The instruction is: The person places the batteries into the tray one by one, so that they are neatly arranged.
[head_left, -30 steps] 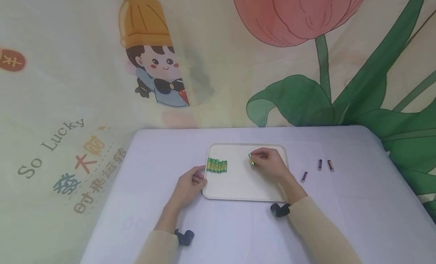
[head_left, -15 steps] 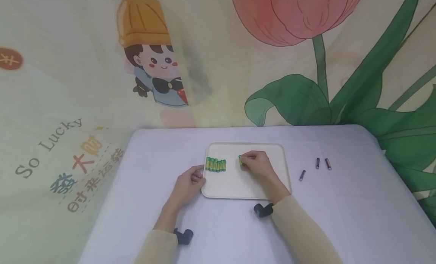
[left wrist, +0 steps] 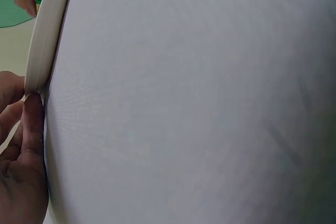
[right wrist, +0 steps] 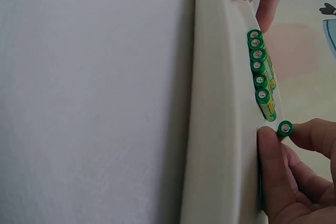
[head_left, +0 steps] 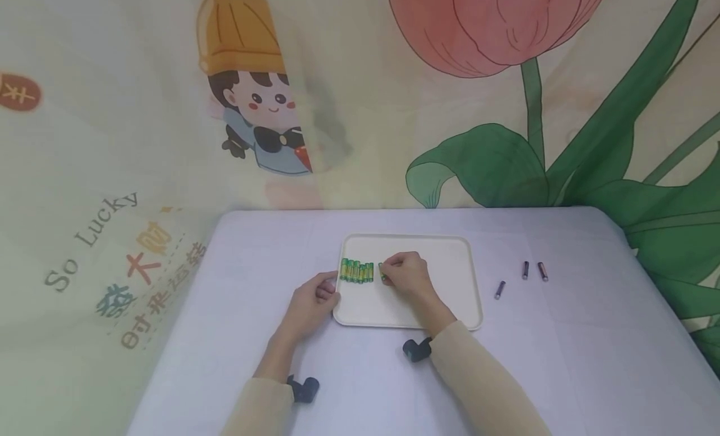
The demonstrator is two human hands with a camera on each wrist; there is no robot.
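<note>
— Behind the pale table hangs a printed cloth, cartoon child and big tulip. What's on the left?

— Left hand grips the tray at its left edge, thumb on the rim, fingers curled under. If that grip lets go or tugs, I'd expect the tray to slide and the cells to roll.

— And on the tray?

— A row of green batteries, side by side, near the left edge. Just right of it, the right hand pinches one more battery between thumb and fingers, low over the tray, a small gap from the row.

— What's the danger there?

— Set down crooked or pushed too hard, it could knock the last cell and scatter the row. Released too high, it may roll off across the tray.

— Further right?

— Three dark batteries lie on the table, well apart from the tray.
</note>
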